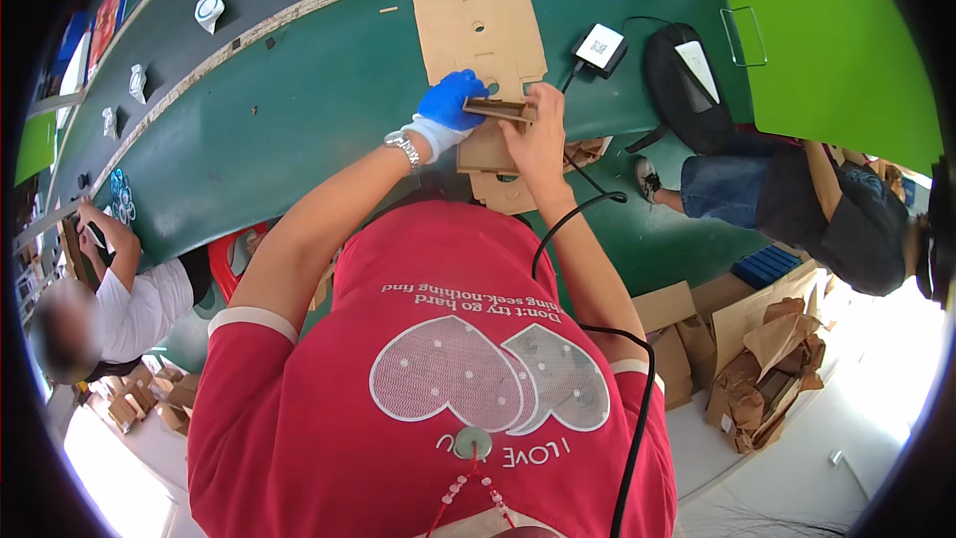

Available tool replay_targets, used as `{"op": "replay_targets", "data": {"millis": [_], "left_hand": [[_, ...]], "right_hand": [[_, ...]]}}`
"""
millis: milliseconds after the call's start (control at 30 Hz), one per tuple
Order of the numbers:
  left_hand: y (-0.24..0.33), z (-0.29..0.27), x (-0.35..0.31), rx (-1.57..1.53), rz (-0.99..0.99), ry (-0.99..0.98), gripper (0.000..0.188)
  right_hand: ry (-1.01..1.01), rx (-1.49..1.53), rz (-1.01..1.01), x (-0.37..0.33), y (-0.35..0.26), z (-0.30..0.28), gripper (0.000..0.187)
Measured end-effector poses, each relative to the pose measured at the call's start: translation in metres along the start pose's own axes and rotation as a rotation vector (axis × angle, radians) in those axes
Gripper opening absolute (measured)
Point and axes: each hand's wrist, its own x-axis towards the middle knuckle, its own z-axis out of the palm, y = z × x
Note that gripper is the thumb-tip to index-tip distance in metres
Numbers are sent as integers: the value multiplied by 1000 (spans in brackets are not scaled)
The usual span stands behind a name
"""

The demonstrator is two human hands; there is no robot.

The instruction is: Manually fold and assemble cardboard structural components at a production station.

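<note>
Grip clamped, gloved left hand point(453, 103) curled, bare right hand point(539, 136) wider, on opposite ends of folded cardboard point(501, 111)

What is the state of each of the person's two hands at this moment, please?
Left hand: closed, holding the left end of the folded brown cardboard.
Right hand: closed, holding its right end.

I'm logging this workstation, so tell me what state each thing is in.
Left hand: blue-gloved, gripping the cardboard piece
Right hand: bare, gripping the other end
Cardboard piece: partly folded, held
Cardboard sheet: flat, unfolded
Watch: worn, left wrist
Brown paper: crumpled
</note>
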Motion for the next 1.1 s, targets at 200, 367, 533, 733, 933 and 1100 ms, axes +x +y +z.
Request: {"op": "replay_targets", "data": {"millis": [200, 367, 533, 733, 933, 1100], "left_hand": [[-7, 0, 3, 42, -27, -60, 41], [29, -27, -34, -769, -618, 13, 76], [41, -71, -25, -959, -935, 123, 74], [-33, -110, 143, -949, -523, 238, 65], [-53, -131, 257, -491, -708, 310, 68], [-13, -124, 152, -1192, -690, 354, 73]], "right_hand": [[-322, -271, -177, 28, 50, 4, 17], [-200, -65, -46, 36, 47, -2, 17], [-408, -39, 217, 68, -8, 7, 50], [-118, 300, 284, 45, 20, -20, 58], [-186, -253, 137, -24, 25, -39, 63], [-245, -575, 83, -46, 39, -41, 70]]}}
